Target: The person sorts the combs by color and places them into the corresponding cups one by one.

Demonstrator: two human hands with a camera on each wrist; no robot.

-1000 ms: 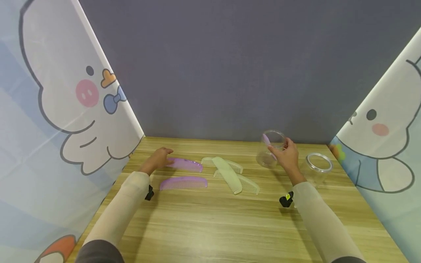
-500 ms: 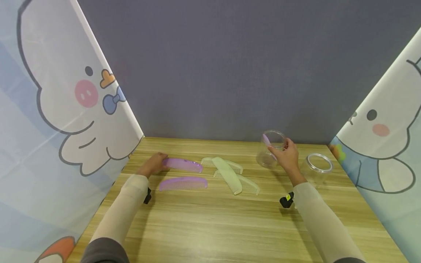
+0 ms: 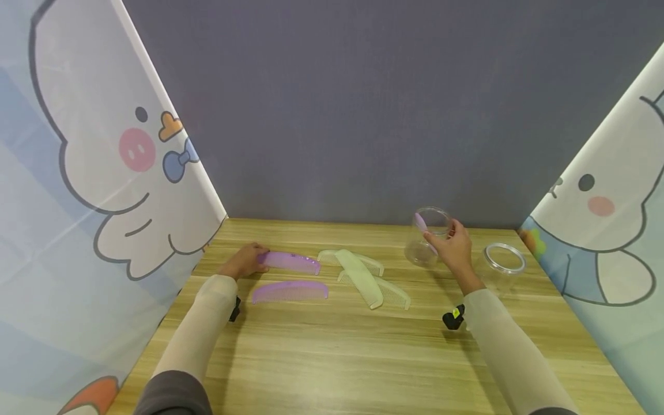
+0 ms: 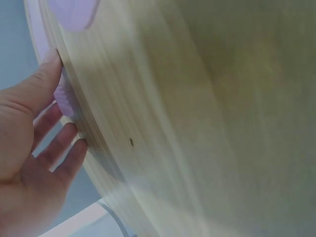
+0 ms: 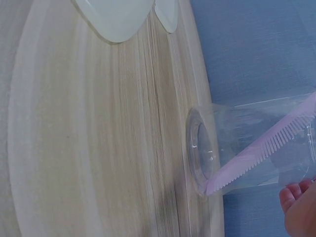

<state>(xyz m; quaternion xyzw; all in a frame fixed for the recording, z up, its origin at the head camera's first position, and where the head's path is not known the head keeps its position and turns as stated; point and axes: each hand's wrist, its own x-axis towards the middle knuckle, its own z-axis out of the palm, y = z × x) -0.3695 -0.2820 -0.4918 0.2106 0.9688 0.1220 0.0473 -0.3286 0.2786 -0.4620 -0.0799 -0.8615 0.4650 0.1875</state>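
My left hand (image 3: pixel 244 260) pinches the left end of a purple comb (image 3: pixel 293 263) lying on the table; in the left wrist view the thumb and index finger meet at that end. A second purple comb (image 3: pixel 290 292) lies just nearer to me. Several pale green combs (image 3: pixel 358 278) overlap in a pile to the right. My right hand (image 3: pixel 453 249) grips the upper side of a clear plastic jar (image 3: pixel 415 253), which stands upright. Inside it leans another purple comb (image 5: pixel 266 143), seen at a slant through the wall.
A second clear jar (image 3: pixel 508 271) stands to the right of my right hand, beside the forearm. A dark grey panel (image 3: pixel 332 115) rises behind the wooden table (image 3: pixel 332 357). Cartoon-printed cloths (image 3: pixel 114 230) flank both sides.
My left hand's raised fingers have come down and drawn slightly left onto the end of the purple comb. The right hand and jar have stayed in place.
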